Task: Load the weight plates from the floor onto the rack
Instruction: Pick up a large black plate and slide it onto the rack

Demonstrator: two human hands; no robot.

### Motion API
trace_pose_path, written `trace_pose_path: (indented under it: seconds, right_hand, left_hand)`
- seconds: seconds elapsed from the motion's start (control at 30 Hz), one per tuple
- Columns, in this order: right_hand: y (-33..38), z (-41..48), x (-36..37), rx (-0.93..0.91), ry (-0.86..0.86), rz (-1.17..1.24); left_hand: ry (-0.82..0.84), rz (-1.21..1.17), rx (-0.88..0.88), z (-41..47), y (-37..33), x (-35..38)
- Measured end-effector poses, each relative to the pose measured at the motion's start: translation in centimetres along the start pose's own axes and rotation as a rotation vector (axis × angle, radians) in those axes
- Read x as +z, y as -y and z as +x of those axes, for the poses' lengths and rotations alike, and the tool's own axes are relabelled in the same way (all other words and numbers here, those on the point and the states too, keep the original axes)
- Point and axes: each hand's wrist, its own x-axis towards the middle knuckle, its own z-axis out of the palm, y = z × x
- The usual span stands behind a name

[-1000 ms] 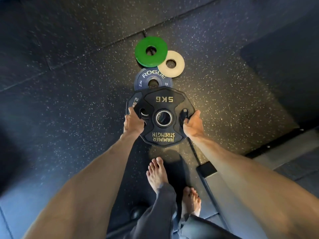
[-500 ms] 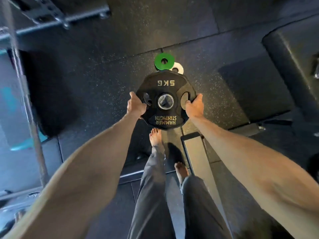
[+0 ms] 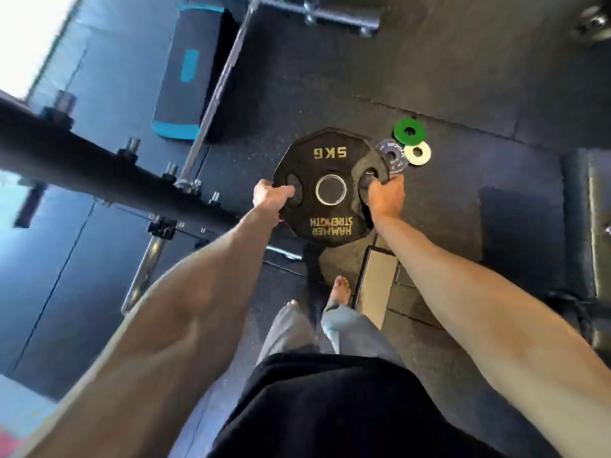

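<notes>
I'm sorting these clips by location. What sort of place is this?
Most likely a gym. The left hand and right hand grip a black 5 kg weight plate, a green plate and a white plate lie on the rubber floor, with a barbell and a black rack nearby.

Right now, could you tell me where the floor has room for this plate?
Bare floor lies beyond the 5 kg plate, between the barbell and the green plate. Crowded by the right hand: grey plate, white plate.

Black plate (image 3: 330,160) with gold lettering; small green (image 3: 409,130), white (image 3: 417,153) and grey-blue plates (image 3: 391,156); speckled floor (image 3: 446,200).
</notes>
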Motion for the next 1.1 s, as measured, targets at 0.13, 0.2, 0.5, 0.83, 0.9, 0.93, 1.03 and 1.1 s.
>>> trace_pose_path:
  seconds: [0.13, 0.2, 0.5, 0.83, 0.9, 0.93, 1.03, 1.1]
  right_hand:
    - [0.2, -6.9, 3.5, -0.113, 0.125, -0.084]
    - [0.1, -10.7, 5.5, -0.183, 0.196, -0.090]
    - [-0.3, -30.5, 14.4, -0.399, 0.384, -0.130]
    - [0.4, -53.7, 21.2, -0.657, 0.639, 0.025]
    - [1.7, -57.4, 22.4, -0.704, 0.677, 0.059]
    - [2.5, -59.1, 23.0, -0.716, 0.705, 0.084]
    - [5.1, -64.2, 25.0, -0.773, 0.756, 0.137]
    - [6.9, -66.8, 26.7, -0.809, 0.786, 0.173]
  left_hand:
    - [-0.172, -0.229, -0.079, -3.1, 5.6, -7.3]
    - [-0.254, -0.319, -0.096, -4.6, 8.7, -10.9]
    - [-0.656, -0.668, -0.084, -13.5, 20.1, -27.1]
    - [-1.024, -0.957, 0.098, -23.5, 28.2, -46.3]
    - [-1.055, -0.975, 0.124, -25.0, 28.5, -50.2]
    - [-1.059, -0.986, 0.140, -25.8, 28.3, -52.0]
    - [-1.058, -1.052, 0.226, -28.0, 27.6, -57.6]
    - [-1.049, -1.106, 0.291, -28.7, 26.8, -61.2]
